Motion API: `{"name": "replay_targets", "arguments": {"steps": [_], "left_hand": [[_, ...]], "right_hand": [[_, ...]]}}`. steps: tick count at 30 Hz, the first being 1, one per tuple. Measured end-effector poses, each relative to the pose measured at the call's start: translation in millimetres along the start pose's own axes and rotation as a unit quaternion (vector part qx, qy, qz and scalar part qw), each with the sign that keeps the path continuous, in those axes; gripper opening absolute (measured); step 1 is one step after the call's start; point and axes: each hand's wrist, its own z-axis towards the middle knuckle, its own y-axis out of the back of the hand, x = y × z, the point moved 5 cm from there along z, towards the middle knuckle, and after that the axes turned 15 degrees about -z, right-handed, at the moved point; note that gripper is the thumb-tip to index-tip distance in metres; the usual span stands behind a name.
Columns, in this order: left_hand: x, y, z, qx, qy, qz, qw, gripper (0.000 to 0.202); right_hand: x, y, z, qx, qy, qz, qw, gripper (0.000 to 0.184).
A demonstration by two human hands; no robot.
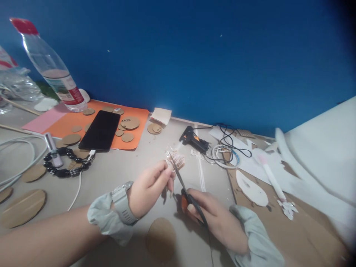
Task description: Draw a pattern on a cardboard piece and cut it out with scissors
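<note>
My left hand [148,187] pinches a small pale, fringed craft piece [176,160] between thumb and fingers, just above the grey table [116,174]. A grey watch sits on that wrist. My right hand [215,218] grips black scissors with an orange handle [187,191]. Their blades point up and away and meet the small piece at the left fingertips. Both sleeves are pale green-grey.
A black glue gun [192,139] with cords lies behind the hands. A phone [100,130] and cardboard discs rest on orange paper [133,141] at the left, beside a bead bracelet [65,167] and a plastic bottle [54,74]. White foam cut-outs [251,189] lie at the right. A cardboard disc [161,239] lies near me.
</note>
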Motion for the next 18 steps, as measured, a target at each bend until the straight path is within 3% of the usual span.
{"name": "replay_targets", "arguments": {"steps": [6, 18], "left_hand": [[-3.8, -0.7, -0.3, 0.013, -0.023, 0.035, 0.999, 0.028], [-0.8, -2.3, -0.5, 0.018, -0.006, 0.024, 1.000, 0.029]], "right_hand": [[-3.5, -3.6, -0.1, 0.003, -0.004, 0.013, 1.000, 0.029], [-2.9, -1.7, -1.4, -0.004, -0.003, -0.013, 1.000, 0.028]]}}
